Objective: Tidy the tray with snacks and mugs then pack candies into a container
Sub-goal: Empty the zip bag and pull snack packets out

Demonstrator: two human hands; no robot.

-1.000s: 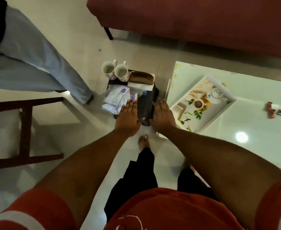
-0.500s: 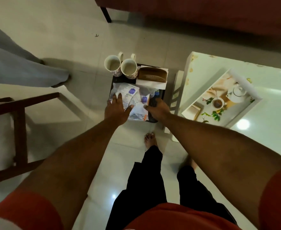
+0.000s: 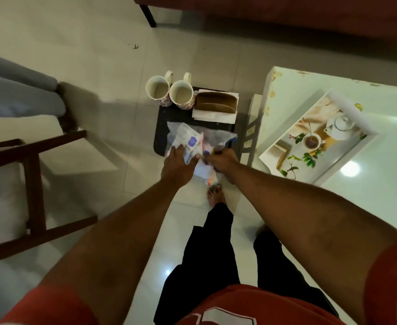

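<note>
A small black tray [image 3: 169, 116] sits low above the floor ahead of me. Two flowered mugs [image 3: 158, 90] [image 3: 181, 95] stand at its far left edge. A brown snack in white paper [image 3: 216, 103] lies at its far right. Clear snack packets [image 3: 188, 139] with white and purple wrappers are heaped at the near edge. My left hand [image 3: 177, 165] rests on the packets with fingers spread. My right hand [image 3: 221, 160] pinches the packets' right side. Part of the heap hangs over the tray's near edge.
A white table [image 3: 380, 184] at right carries a printed white serving tray [image 3: 347, 97]. A dark wooden chair [image 3: 33, 174] stands at left. Another person's grey trouser leg [image 3: 16, 95] is at far left. A red sofa [image 3: 286, 15] runs along the back. My bare foot [image 3: 216, 195] is below the tray.
Both hands moved from the black tray's near edge onto the snack packets, then drew them toward me over the near edge. The other person's leg stepped away to the left.
</note>
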